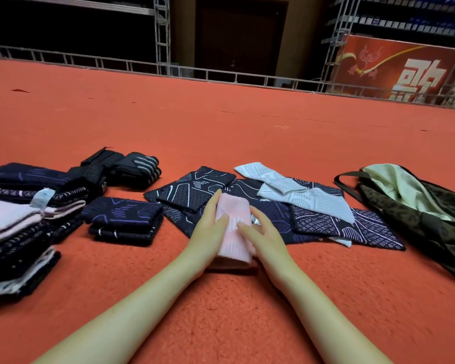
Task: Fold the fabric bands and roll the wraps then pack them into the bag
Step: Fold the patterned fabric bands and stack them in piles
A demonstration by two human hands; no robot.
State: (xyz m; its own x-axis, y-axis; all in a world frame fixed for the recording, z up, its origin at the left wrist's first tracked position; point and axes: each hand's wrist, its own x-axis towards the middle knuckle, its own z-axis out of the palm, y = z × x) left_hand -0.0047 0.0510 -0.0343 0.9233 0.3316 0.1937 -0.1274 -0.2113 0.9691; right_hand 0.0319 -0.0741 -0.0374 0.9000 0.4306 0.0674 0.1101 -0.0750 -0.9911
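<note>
While my two hands bracket it from either side, the pale pink knitted fabric band (233,227) lies on the fuzzy red carpeted floor (221,311) with its long axis running away from me, its far end overlapping the near edge of the dark pile. My left hand (208,232) lies along the band's left edge with fingers straight, and my right hand (258,233) rests on its right edge, fingers extended and relaxed; both touch the cloth without curling round it. Just beyond sits a spread of flat navy bands with white geometric lines (273,216), overlapping loosely, and two white textured bands (294,193) lie across them at a slant. To the left is a small squared stack of folded navy bands with purple marks (122,219), then a taller stack of folded dark and pink bands (19,232) at the left edge of view. Behind these are rolled black wraps with grey stripes (132,169). Well to the right slumps a soft camouflage-patterned bag with a pale green lining (415,206), its mouth open and straps trailing. The carpet nearest me, around my forearms, is bare.
</note>
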